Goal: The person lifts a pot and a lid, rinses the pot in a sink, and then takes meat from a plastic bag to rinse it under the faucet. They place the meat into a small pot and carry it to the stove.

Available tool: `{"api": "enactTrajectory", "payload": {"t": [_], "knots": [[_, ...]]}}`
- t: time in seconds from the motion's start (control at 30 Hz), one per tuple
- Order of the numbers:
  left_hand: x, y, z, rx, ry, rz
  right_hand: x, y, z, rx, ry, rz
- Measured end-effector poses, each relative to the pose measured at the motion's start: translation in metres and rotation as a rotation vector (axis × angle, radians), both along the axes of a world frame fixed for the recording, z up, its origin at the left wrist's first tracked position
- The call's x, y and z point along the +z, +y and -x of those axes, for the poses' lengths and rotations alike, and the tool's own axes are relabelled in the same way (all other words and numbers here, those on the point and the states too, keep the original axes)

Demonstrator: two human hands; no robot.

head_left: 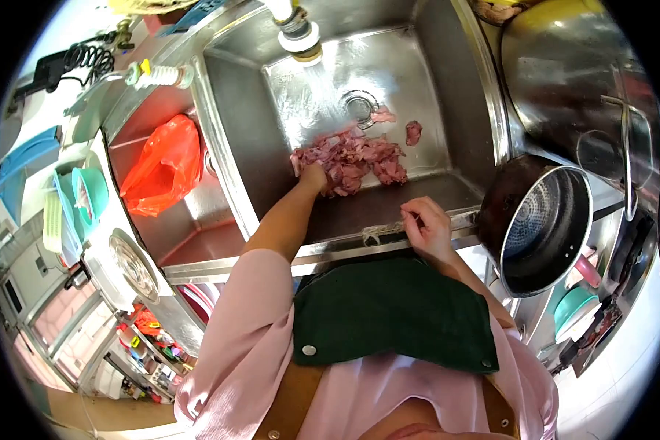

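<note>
A heap of raw, pinkish-red meat pieces (359, 159) lies on the floor of the steel sink (455, 95). My left hand (314, 178) reaches into the near left side of the heap, its fingers hidden among the pieces. My right hand (429, 227) is just above the sink's front rim, apart from the meat. Its fingers are curled in towards the thumb, and I see nothing in them. Water runs from the faucet (301, 42) towards the meat. Two small pieces lie apart from the heap, one beside the drain (360, 108).
Left of the main basin, a smaller basin holds a red plastic bag (165, 165). A dark pot (539, 227) stands at the right edge, below a large steel vessel (565, 66). Teal bowls (88, 194) sit at the far left.
</note>
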State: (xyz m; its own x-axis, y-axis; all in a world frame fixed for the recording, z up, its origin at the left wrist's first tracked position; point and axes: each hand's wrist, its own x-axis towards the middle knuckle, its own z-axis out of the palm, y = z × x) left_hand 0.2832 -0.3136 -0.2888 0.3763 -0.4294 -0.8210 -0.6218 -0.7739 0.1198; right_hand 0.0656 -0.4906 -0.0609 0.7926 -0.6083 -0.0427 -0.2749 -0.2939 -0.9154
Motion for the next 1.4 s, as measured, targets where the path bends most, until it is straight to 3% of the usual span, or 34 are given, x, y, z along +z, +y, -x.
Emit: {"api": "enactTrajectory", "payload": {"t": [0.03,0.1,0.17,0.23,0.3,0.37,0.43,0.5,0.57,0.63,0.7,0.77,0.8,0.83,0.87,0.9,0.93,0.97,1.0,1.07,1.17,1.23,1.37,1.4], "knots": [[0.026,-0.022,-0.006,-0.012,0.005,0.000,-0.002,0.000,0.000,-0.004,-0.028,0.010],[0.089,-0.069,-0.020,-0.272,0.075,-0.084,-0.001,0.002,0.003,-0.009,-0.045,0.013],[0.078,-0.082,-0.046,0.541,0.267,0.260,0.002,0.001,0.000,-0.004,-0.022,0.024],[0.097,-0.109,-0.072,0.859,0.531,0.652,0.001,0.002,-0.001,0.001,0.013,0.041],[0.134,-0.137,-0.075,1.018,0.578,0.771,-0.004,0.005,-0.011,0.008,0.040,0.064],[0.154,-0.149,-0.074,0.985,0.467,0.741,-0.015,0.011,-0.030,-0.263,0.002,-0.212],[0.150,-0.153,-0.078,0.952,0.359,0.720,-0.013,0.001,-0.064,-0.356,-0.031,-0.703],[0.127,-0.149,-0.082,1.217,0.625,0.793,-0.022,-0.011,-0.101,-0.394,-0.090,-0.725],[0.140,-0.152,-0.077,1.305,0.666,0.702,-0.025,-0.024,-0.140,-0.486,-0.004,-0.818],[0.146,-0.155,-0.073,1.498,0.906,0.683,-0.052,-0.037,-0.157,-0.419,0.056,-0.740],[0.162,-0.141,-0.068,1.427,0.861,0.665,-0.104,-0.051,-0.168,-0.348,0.111,-0.659],[0.160,-0.122,-0.078,1.053,0.643,0.644,-0.179,-0.066,-0.160,-0.036,0.467,-0.157],[0.168,-0.112,-0.084,0.880,0.565,0.625,-0.195,-0.065,-0.154,-0.044,0.462,-0.150],[0.166,-0.103,-0.088,0.870,0.567,0.633,-0.206,-0.065,-0.149,0.071,0.613,-0.041],[0.159,-0.095,-0.092,0.833,0.412,0.708,-0.217,-0.063,-0.145,0.184,0.762,0.071],[0.157,-0.090,-0.096,0.791,0.256,0.783,-0.224,-0.051,-0.135,0.227,0.664,0.251],[0.174,-0.085,-0.099,0.848,0.339,0.788,-0.233,-0.040,-0.127,0.268,0.564,0.430],[0.199,-0.081,-0.099,0.903,0.424,0.788,-0.251,-0.034,-0.133,0.695,0.998,-0.091],[0.219,-0.078,-0.100,0.850,0.460,0.770,-0.228,-0.022,-0.124,0.565,0.825,-0.312],[0.259,-0.079,-0.093,0.711,0.533,0.754,-0.163,-0.006,-0.143,0.682,1.072,-0.574],[0.327,-0.098,-0.075,0.552,0.759,0.799,-0.164,0.014,-0.137,0.850,1.016,-0.585],[0.373,-0.124,-0.058,0.497,0.869,0.956,-0.169,0.026,-0.133,0.897,0.945,-0.584],[0.456,-0.203,-0.021,0.284,0.829,1.300,-0.162,0.027,-0.132,0.904,0.793,-0.644],[0.468,-0.228,-0.006,0.228,0.932,1.446,-0.159,0.024,-0.132,0.903,0.740,-0.669]]}}
